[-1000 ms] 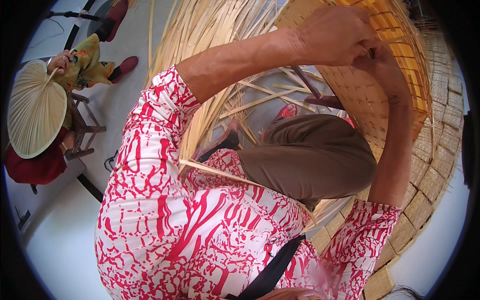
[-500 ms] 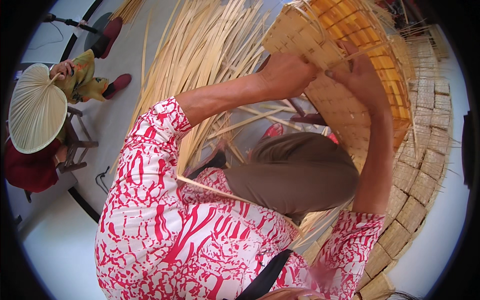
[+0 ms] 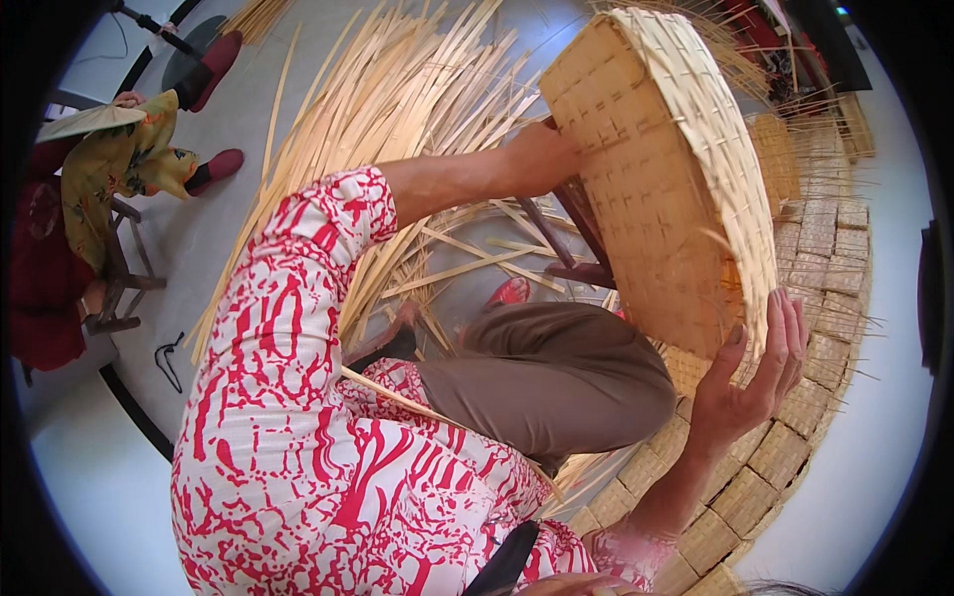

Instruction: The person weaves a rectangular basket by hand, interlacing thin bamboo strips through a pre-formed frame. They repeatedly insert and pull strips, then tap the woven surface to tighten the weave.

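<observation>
A woven bamboo basket (image 3: 646,179) stands tilted on its side at the upper right, its flat tan face toward me and its paler woven side along the right. My left hand (image 3: 540,156) is closed at the basket's left edge, with the fingertips hidden there. My right hand (image 3: 745,382) is at the basket's lower right end, fingers stretched out and apart, touching or very close to the weave. A dark wooden frame (image 3: 585,236) shows under the basket. A loose pale strip (image 3: 402,395) lies across my lap.
Many loose bamboo strips (image 3: 378,119) are spread over the floor. Stacked woven pieces (image 3: 830,258) curve along the right. At the left, a person (image 3: 114,184) sits on a wooden stool with a pale fan (image 3: 89,124). A black stand (image 3: 169,40) is at the top left.
The basket has turned, bringing its pale side into view and hiding most of the orange interior. My right hand has moved down to its near end and spread. The seated person's fan has tilted flat.
</observation>
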Available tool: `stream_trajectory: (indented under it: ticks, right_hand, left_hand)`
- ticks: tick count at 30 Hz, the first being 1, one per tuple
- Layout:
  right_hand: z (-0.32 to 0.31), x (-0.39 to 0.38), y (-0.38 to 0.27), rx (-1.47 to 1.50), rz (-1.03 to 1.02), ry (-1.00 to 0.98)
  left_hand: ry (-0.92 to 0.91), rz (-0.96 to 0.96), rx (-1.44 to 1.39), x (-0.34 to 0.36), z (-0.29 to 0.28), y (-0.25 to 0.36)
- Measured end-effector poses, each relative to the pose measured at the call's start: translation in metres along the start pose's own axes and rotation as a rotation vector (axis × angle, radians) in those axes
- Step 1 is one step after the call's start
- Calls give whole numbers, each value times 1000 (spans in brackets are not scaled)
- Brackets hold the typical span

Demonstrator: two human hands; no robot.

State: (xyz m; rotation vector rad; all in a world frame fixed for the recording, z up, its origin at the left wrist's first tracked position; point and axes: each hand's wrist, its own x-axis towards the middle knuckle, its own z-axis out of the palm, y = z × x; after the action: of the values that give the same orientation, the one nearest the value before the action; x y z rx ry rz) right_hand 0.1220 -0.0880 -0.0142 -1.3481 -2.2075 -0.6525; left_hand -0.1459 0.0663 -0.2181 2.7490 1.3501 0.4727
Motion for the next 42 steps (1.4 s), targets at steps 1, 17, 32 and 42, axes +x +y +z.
stream_trajectory:
  ticks: [1, 17, 32, 42]
  right_hand:
    - [0, 0, 6, -31, 5, -32]
    - [48, -7, 40, 120, 97, -253]
    - [56, -18, 33, 163, 120, -237]
    - [66, -27, 21, 119, 112, -329]
  left_hand:
    - [41, 29, 12, -5, 8, -4]
    - [-87, -135, -947, 20, 8, 113]
    - [70, -158, -743, 28, 10, 133]
    - [-109, -22, -471, -15, 56, 100]
